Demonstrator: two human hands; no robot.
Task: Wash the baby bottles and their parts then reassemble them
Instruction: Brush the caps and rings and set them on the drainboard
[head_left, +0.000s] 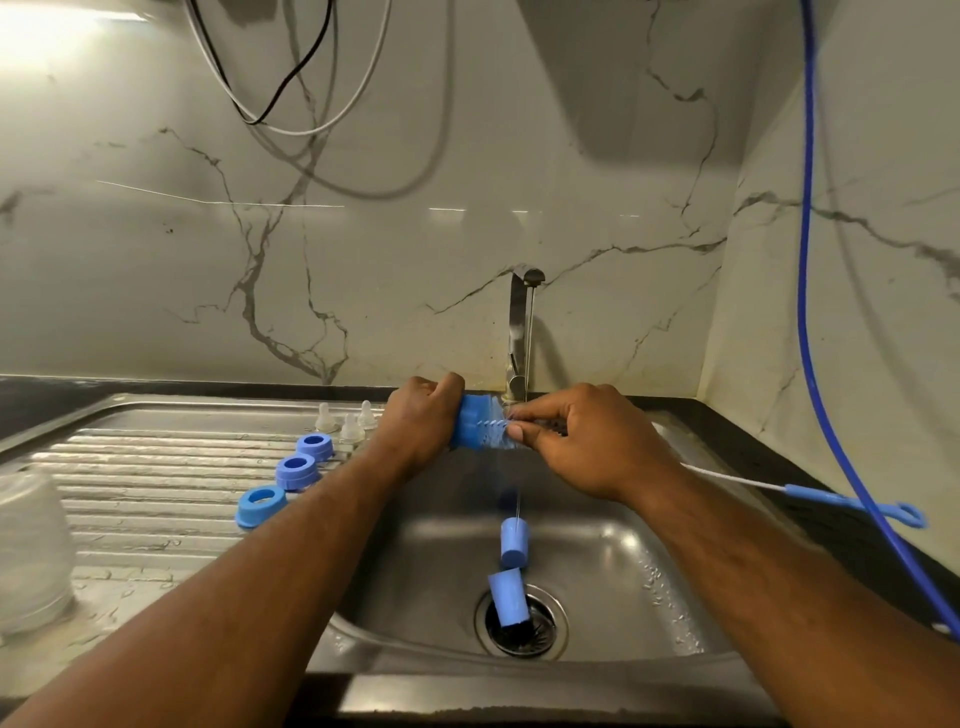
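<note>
Left arm: bare forearm reaching in from the lower left, angled up toward the middle.
Left hand (421, 421): back to the camera, fingers wrapped tight round the blue cap (467, 410).
Right arm: bare forearm in from the lower right, wrist turned inward.
Right hand (587, 441): thumb and forefinger pinching the brush (496, 428), other fingers curled.
Hands: level, close together, not touching.
</note>
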